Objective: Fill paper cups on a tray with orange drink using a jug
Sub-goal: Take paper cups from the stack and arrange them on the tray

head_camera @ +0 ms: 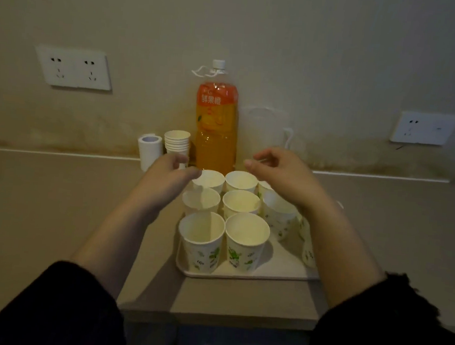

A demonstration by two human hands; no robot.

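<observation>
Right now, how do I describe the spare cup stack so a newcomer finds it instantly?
Find the tall orange drink bottle standing against the wall behind the tray. Just left of it, off the tray, sits the spare cup stack, with a white roll further left. Unlike the single cups on the tray, it is several cups nested, rims stacked like rungs.

Plain home or office nook: beige counter [55,199], stained wall [312,43], power sockets [74,68].
</observation>
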